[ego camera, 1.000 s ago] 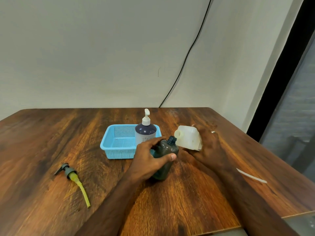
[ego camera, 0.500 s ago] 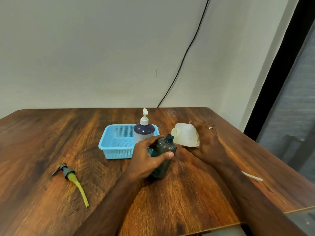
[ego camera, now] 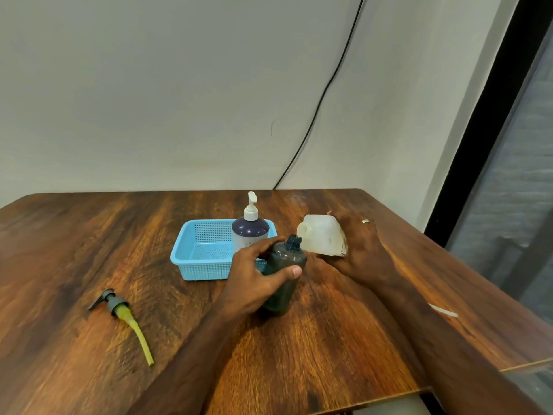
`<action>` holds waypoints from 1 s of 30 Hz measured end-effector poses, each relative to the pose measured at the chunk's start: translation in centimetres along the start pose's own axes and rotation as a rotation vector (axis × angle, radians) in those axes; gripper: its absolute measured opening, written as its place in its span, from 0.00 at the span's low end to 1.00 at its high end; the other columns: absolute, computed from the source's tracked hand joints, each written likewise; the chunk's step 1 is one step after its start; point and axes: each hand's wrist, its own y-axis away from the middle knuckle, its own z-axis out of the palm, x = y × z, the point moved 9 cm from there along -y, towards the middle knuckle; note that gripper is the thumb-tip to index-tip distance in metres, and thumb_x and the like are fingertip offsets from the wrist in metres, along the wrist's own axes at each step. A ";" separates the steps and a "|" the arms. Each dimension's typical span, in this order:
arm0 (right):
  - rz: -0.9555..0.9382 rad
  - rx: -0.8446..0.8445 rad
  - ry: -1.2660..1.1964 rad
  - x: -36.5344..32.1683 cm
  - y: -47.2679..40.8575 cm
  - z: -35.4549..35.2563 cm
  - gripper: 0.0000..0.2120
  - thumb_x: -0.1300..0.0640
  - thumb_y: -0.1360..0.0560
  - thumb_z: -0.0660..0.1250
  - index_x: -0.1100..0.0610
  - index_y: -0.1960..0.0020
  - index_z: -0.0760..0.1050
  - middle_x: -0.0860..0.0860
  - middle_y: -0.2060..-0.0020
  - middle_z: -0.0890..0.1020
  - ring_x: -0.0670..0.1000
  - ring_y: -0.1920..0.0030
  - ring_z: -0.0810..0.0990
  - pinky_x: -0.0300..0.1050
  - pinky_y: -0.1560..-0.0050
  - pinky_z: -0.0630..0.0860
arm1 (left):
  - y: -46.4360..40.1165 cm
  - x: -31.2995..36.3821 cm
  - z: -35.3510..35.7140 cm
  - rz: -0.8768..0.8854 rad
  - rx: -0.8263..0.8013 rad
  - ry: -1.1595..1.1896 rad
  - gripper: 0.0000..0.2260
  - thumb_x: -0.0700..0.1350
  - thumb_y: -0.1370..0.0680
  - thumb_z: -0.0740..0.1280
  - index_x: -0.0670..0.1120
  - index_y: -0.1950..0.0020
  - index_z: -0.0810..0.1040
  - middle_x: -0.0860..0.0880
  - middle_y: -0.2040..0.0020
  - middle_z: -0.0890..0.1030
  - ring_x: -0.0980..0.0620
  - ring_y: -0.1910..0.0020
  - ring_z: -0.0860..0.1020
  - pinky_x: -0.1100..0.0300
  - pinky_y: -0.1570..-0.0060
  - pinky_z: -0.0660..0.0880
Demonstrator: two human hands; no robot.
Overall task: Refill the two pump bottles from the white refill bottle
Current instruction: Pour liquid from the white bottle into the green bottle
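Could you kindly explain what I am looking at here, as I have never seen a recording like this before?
There is no machine here: a person wears a wide-angle camera on the head, so you look forward and down at their own two arms. They work at a wooden table against a plain wall.

The left hand has its grip around a dark green bottle with an open neck, tilted on the table. The right hand holds the white refill bottle tipped over, its open mouth close to that neck, ready for pouring.

Behind them sits a blue basket with a second pump bottle, dark purple with a white pump, standing in it. At the left lies a removed grey pump with a yellow tube. A thin white strip lies on the right.
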 end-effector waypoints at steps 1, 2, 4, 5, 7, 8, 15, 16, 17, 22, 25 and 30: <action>-0.007 0.003 0.001 -0.1 0.0 0.0 0.36 0.41 0.34 0.75 0.49 0.32 0.64 0.55 0.41 0.79 0.56 0.42 0.77 0.56 0.40 0.71 | 0.0 0.0 0.0 -0.001 0.000 0.001 0.26 0.54 0.32 0.78 0.58 0.36 0.76 0.64 0.43 0.77 0.65 0.42 0.74 0.70 0.49 0.68; -0.011 0.006 0.000 -0.1 -0.1 0.0 0.37 0.42 0.34 0.76 0.49 0.32 0.63 0.55 0.41 0.79 0.56 0.43 0.78 0.55 0.40 0.70 | 0.0 0.0 0.0 -0.003 0.000 0.001 0.26 0.54 0.32 0.78 0.58 0.35 0.76 0.64 0.43 0.77 0.65 0.42 0.74 0.70 0.49 0.68; -0.012 0.007 -0.004 -0.1 -0.1 0.0 0.37 0.42 0.34 0.76 0.49 0.32 0.63 0.56 0.41 0.79 0.57 0.43 0.78 0.52 0.40 0.69 | 0.0 0.1 0.0 0.000 0.001 0.002 0.25 0.54 0.31 0.78 0.58 0.36 0.76 0.64 0.44 0.77 0.65 0.42 0.74 0.71 0.50 0.67; -0.012 0.007 0.000 -0.1 -0.1 0.1 0.37 0.42 0.34 0.76 0.49 0.32 0.63 0.56 0.40 0.79 0.57 0.43 0.78 0.51 0.40 0.68 | 0.0 0.1 0.0 0.002 0.002 0.003 0.25 0.54 0.31 0.78 0.58 0.36 0.76 0.64 0.44 0.77 0.65 0.42 0.74 0.71 0.50 0.67; -0.003 0.007 0.006 0.2 -0.2 0.2 0.37 0.41 0.34 0.76 0.48 0.32 0.63 0.55 0.40 0.79 0.57 0.43 0.78 0.49 0.40 0.67 | 0.1 0.2 0.0 0.004 0.004 0.006 0.25 0.53 0.31 0.78 0.58 0.36 0.76 0.63 0.43 0.78 0.64 0.42 0.74 0.71 0.50 0.68; 0.004 0.006 0.005 0.4 -0.2 0.2 0.37 0.40 0.34 0.75 0.48 0.31 0.63 0.55 0.40 0.79 0.57 0.43 0.78 0.49 0.40 0.67 | 0.1 0.2 -0.1 0.007 0.004 0.009 0.25 0.53 0.31 0.78 0.58 0.37 0.76 0.62 0.43 0.78 0.63 0.41 0.74 0.70 0.49 0.68; 0.008 0.006 -0.013 0.5 -0.1 0.4 0.37 0.40 0.34 0.75 0.47 0.31 0.62 0.55 0.39 0.78 0.57 0.42 0.77 0.56 0.40 0.72 | 0.1 0.3 -0.1 0.022 0.012 0.016 0.25 0.54 0.31 0.78 0.57 0.36 0.77 0.60 0.41 0.80 0.62 0.41 0.75 0.66 0.45 0.71; 0.008 0.006 -0.013 0.6 -0.2 0.5 0.37 0.39 0.34 0.75 0.47 0.31 0.62 0.55 0.39 0.79 0.57 0.42 0.77 0.55 0.40 0.72 | 0.1 0.2 -0.1 0.021 0.013 0.017 0.25 0.53 0.31 0.78 0.57 0.36 0.77 0.60 0.42 0.79 0.62 0.41 0.75 0.66 0.45 0.72; 0.004 0.007 -0.013 0.6 -0.2 0.5 0.37 0.39 0.34 0.75 0.47 0.31 0.62 0.55 0.39 0.79 0.56 0.42 0.77 0.53 0.40 0.71 | 0.1 0.2 -0.1 0.019 0.013 0.018 0.25 0.53 0.31 0.78 0.58 0.37 0.77 0.61 0.42 0.79 0.62 0.41 0.75 0.66 0.45 0.71; -0.015 0.022 -0.021 0.4 -0.2 0.3 0.37 0.40 0.34 0.75 0.47 0.32 0.62 0.55 0.40 0.79 0.54 0.42 0.76 0.49 0.41 0.68 | 0.1 0.5 -0.2 0.029 0.021 0.022 0.24 0.53 0.32 0.79 0.60 0.38 0.76 0.63 0.43 0.79 0.65 0.42 0.75 0.69 0.47 0.70; -0.058 0.041 0.009 0.0 -0.4 0.1 0.36 0.42 0.34 0.75 0.49 0.32 0.63 0.56 0.41 0.79 0.57 0.43 0.78 0.49 0.41 0.66 | 0.1 0.6 -0.2 0.034 0.024 0.021 0.23 0.52 0.32 0.79 0.61 0.40 0.76 0.66 0.45 0.78 0.66 0.43 0.75 0.69 0.48 0.70; -0.071 0.076 -0.001 -0.4 -0.5 -0.4 0.36 0.43 0.34 0.76 0.50 0.33 0.64 0.57 0.43 0.81 0.58 0.45 0.80 0.51 0.42 0.68 | 0.2 0.6 -0.3 0.030 0.023 0.031 0.23 0.52 0.32 0.79 0.61 0.40 0.76 0.66 0.46 0.78 0.65 0.43 0.75 0.69 0.49 0.70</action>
